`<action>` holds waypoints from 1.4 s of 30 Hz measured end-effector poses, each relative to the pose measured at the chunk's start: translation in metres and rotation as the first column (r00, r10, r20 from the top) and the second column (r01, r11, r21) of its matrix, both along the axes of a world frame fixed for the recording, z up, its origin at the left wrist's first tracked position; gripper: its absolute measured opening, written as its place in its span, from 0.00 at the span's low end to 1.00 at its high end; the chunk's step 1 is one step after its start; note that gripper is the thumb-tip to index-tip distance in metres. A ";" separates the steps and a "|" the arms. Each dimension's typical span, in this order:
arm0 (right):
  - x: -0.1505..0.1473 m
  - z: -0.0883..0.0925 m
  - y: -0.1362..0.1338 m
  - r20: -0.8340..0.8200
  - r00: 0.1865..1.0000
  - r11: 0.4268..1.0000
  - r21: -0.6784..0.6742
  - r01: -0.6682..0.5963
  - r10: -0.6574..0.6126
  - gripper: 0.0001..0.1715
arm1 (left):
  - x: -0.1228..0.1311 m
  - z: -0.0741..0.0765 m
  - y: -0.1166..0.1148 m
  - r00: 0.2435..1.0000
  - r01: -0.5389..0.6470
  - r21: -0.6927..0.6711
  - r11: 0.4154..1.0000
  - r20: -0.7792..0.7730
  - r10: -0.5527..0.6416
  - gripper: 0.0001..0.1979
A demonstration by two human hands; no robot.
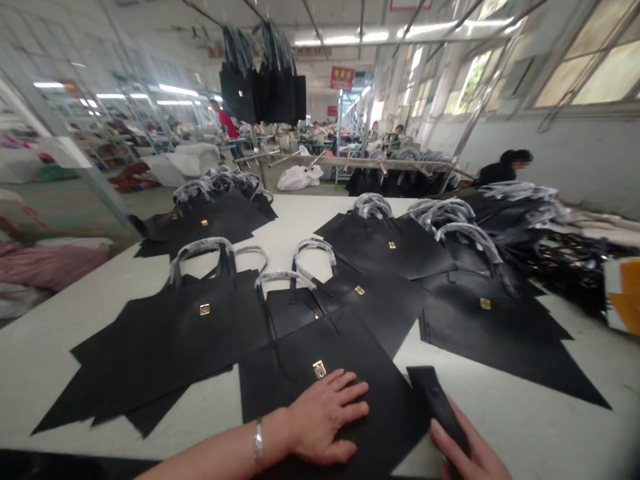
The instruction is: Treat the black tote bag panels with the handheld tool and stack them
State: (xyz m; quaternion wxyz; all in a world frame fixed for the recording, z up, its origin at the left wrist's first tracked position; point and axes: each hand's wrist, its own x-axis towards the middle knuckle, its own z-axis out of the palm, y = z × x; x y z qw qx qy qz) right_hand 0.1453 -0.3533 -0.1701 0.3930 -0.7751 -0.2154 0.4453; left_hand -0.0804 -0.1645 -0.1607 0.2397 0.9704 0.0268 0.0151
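Note:
A black bag panel (370, 353) with a gold clasp (319, 369) and a plastic-wrapped handle (286, 275) lies on the pale table in front of me. My left hand (327, 417) rests flat on it just below the clasp, fingers spread, a silver bracelet on the wrist. At the lower right, my right hand (473, 447) grips a long black hand-held tool (434, 393) with a flat, wider end. Its exact kind I cannot make out. The tool's far end is beside the panel's right edge; whether they touch is unclear.
Stacked black bag panels lie at the left (165, 333), far left (225, 217), middle back (400, 257) and right (495, 327). Finished-looking bags (270, 90) hang from a rail above. Someone in dark clothing (497, 172) is bent over at the far right. A metal post (95, 173) stands left.

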 end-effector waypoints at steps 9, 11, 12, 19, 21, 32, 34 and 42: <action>-0.011 0.048 0.085 -0.095 0.948 0.951 -0.036 -0.307 0.303 0.35 | 0.019 -0.009 -0.020 0.981 0.141 -0.046 0.989 0.143 -0.134 0.30; -0.011 0.053 0.103 -0.136 0.937 0.942 -0.061 -0.331 0.321 0.30 | 0.019 -0.011 -0.020 0.978 0.151 -0.055 0.987 0.154 -0.141 0.30; -0.011 0.056 0.112 -0.142 0.932 0.935 -0.076 -0.346 0.333 0.28 | 0.018 -0.012 -0.019 0.976 0.156 -0.057 0.986 0.160 -0.145 0.30; -0.011 0.079 0.136 -0.119 0.885 0.876 -0.138 -0.463 0.449 0.23 | 0.017 -0.026 -0.015 0.968 0.149 -0.013 0.989 0.208 -0.143 0.29; -0.011 0.082 0.135 -0.125 0.876 0.859 -0.175 -0.481 0.465 0.24 | 0.018 -0.030 -0.016 0.964 0.146 0.009 0.989 0.224 -0.145 0.28; -0.038 0.083 0.164 0.184 0.945 0.962 -0.002 -0.273 0.269 0.36 | 0.017 -0.030 -0.017 0.951 0.113 0.175 0.978 0.265 -0.157 0.33; -0.043 0.090 0.156 0.159 0.945 0.958 -0.012 -0.287 0.285 0.39 | 0.019 -0.032 -0.019 0.946 0.102 0.210 0.972 0.282 -0.160 0.32; -0.081 0.085 0.129 0.084 0.783 0.788 -0.054 -0.614 0.616 0.34 | 0.023 -0.054 -0.039 0.927 0.068 0.223 0.973 0.346 -0.144 0.17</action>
